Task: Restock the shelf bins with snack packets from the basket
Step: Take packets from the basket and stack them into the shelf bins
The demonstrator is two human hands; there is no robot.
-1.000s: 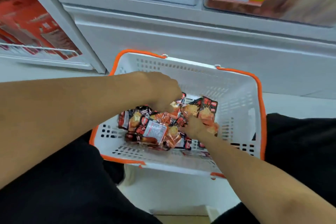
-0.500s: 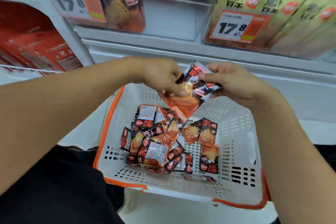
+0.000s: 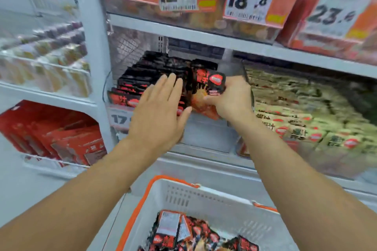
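My right hand (image 3: 232,102) holds a small bunch of snack packets (image 3: 208,89) up at the shelf bin (image 3: 206,136). My fingers curl round the bunch from the right side and my thumb presses on the front. The packets are shiny. They are black at the top with a red round mark, and orange lower down with a picture of food on them. I cannot tell how many are in the bunch.

My left hand (image 3: 159,112) is flat and wide open – fingers straight and a little spread. It holds nothing. It lies against the rows of packets (image 3: 151,75) that already stand in the bin, just left of the bunch in my right hand. Those packets are the same kind, black and red, lined up one behind the other and leaning back. The right part of the bin, under my right hand, shows its bare pale front.

A white price tag (image 3: 119,118) with a "17" sits on the front of the bin, partly hidden by my left hand.

Down low, between my arms, is the white basket (image 3: 204,195) with the orange rim. More of the same packets (image 3: 183,232) lie in a messy heap inside it – some face up, some showing a white label on the back.

To the right of my bin there are green packets (image 3: 302,108) in the next bin.
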